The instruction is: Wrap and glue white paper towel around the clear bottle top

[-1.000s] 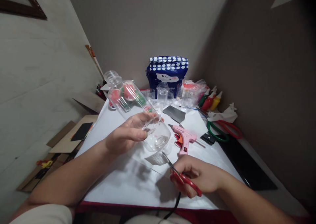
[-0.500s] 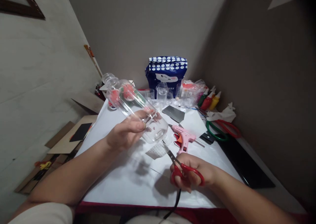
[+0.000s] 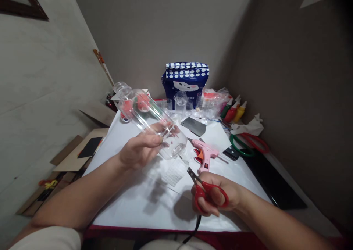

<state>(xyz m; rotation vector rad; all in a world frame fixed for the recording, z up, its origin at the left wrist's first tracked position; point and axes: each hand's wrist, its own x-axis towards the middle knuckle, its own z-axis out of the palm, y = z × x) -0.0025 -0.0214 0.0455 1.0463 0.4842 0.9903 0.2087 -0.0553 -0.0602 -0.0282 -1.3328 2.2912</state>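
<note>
A clear plastic bottle [image 3: 149, 119] is tilted above the table, its neck up to the left and its base toward the right. My left hand [image 3: 140, 149] grips it near the base, thumb on the near side. Red-handled scissors [image 3: 211, 195] are in my right hand [image 3: 220, 191], with fingers through the loops. Their blades point up and left toward the bottle's base, with a gap between. Just beyond the scissors lies a pink glue gun [image 3: 204, 153]. A crumpled whitish piece [image 3: 175, 172] is on the table below the bottle.
A blue bag [image 3: 186, 84] stands at the back wall, behind clear plastic cups [image 3: 180, 103]. Paint bottles [image 3: 233, 110], green and red rings [image 3: 244, 145] and a long black panel [image 3: 273, 180] are on the right. Cardboard [image 3: 78, 154] sits beyond the table's left edge.
My right hand has drawn the scissors slightly down and right, away from the bottle's base, and the handles look more spread. My left hand and the bottle have hardly moved.
</note>
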